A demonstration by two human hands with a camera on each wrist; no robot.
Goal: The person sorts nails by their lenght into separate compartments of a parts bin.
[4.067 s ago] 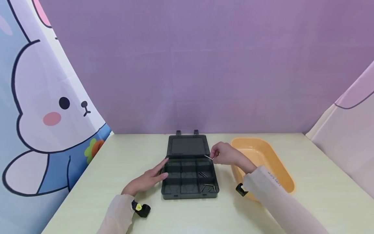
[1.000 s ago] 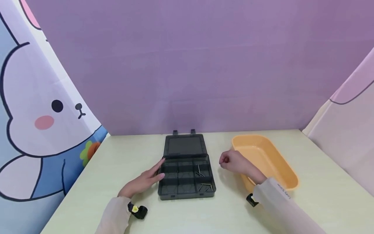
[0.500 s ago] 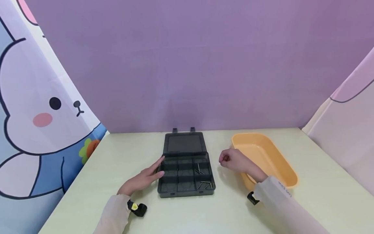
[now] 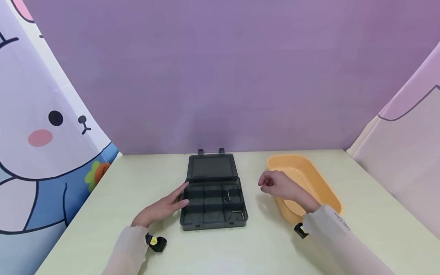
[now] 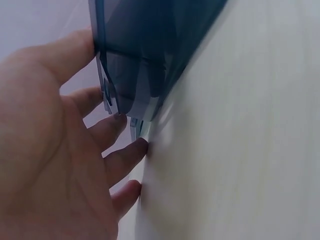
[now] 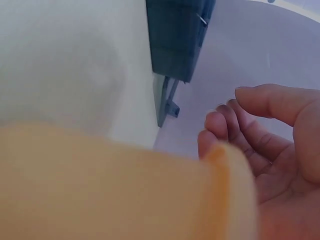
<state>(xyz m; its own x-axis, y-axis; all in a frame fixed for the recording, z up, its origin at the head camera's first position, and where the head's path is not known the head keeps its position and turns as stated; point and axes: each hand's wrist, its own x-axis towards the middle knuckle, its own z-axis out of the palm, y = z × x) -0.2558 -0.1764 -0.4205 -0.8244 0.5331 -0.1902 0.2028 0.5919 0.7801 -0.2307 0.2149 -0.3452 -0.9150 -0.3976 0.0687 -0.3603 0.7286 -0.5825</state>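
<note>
A dark translucent compartment box (image 4: pixel 213 217) lies on the table with its lid (image 4: pixel 212 167) folded back. Thin metal pins, perhaps nails or screws, lie in its right-hand column: some pins (image 4: pixel 229 198) farther back, others (image 4: pixel 236 212) in the front right compartment. My left hand (image 4: pixel 159 209) rests against the box's left side, fingers extended; the left wrist view has its fingertips touching the box wall (image 5: pixel 135 55). Right of the box hovers my right hand (image 4: pixel 280 186), in front of the orange tray's near left side. Its fingers are loosely curled with nothing seen between them (image 6: pixel 265 130).
An orange plastic tray (image 4: pixel 321 179) stands at the right, partly hidden by my right forearm. The pale table (image 4: pixel 220 252) ends at a purple backdrop (image 4: pixel 220 76). A cartoon-printed curtain (image 4: pixel 44 164) hangs on the left.
About four seconds ago my right hand pinched a thin metal pin above the box; another pin now lies in the farther compartment. That hand has moved right, away from the box. The left hand stays.
</note>
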